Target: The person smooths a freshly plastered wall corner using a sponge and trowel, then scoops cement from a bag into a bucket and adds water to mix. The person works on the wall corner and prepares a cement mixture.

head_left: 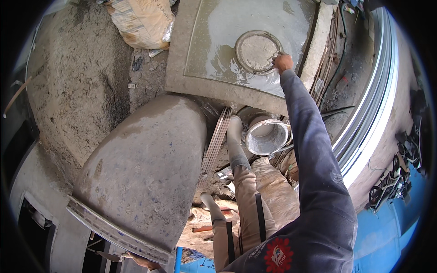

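Observation:
At the upper right, my right arm reaches out over a concrete tank (pixel 180 75) of cloudy water. My right hand (pixel 283 62) is closed on the rim of a round bucket (pixel 258 51), which sits in the water with grey, muddy contents level with its rim. Down at the lower edge, my left hand (pixel 144 262) shows only in part, beside the edge of a large, rounded, cement-grey surface (pixel 145 168). What looks like a trowel (pixel 109 256) sticks out from its fingers; their grip is partly hidden.
A second bucket (pixel 267 136), grey-smeared, stands by my boot (pixel 235 129) below the tank. Stacked thin strips (pixel 216 148) lean beside it. A sand heap (pixel 77 86) and a torn sack (pixel 141 22) are at the upper left. Long metal profiles (pixel 371 113) run along the right.

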Available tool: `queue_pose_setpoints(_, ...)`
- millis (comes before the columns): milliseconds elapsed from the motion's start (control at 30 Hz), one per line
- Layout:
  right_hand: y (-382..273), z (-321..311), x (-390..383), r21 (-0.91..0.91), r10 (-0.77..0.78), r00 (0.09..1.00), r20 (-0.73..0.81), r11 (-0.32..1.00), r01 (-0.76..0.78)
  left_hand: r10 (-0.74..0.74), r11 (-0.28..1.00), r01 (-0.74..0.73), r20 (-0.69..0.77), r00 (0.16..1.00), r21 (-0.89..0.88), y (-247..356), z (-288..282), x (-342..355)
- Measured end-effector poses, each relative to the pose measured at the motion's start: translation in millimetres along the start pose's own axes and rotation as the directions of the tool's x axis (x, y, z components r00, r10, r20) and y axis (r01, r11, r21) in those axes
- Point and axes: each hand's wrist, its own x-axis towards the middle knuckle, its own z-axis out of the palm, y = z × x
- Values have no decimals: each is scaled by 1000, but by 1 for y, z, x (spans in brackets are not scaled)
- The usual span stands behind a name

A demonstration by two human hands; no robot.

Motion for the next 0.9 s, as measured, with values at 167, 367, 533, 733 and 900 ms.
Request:
queue_pose_setpoints(167,8,8,-2,-170,-337,937,-88,932,319,151,984,-147,-26,988,100,-8,-19,10)
queue_pose_setpoints(367,8,29,25,542,-43,998,-48,838,62,-5,999,5,-6,1000,-41,-6,5,0)
queue_pose_setpoints(533,18,-46,95,382,-234,953,-195,876,293,-70,994,71,16,997,-87,-42,48,5)
queue_pose_setpoints(733,-30,-82,65,-185,-341,934,105,916,355,-48,999,48,-82,996,3,-28,42,-5)
queue_pose_setpoints(900,-44,-95,72,-255,-321,944,74,909,329,-71,997,74,-115,991,28,-31,47,-11)
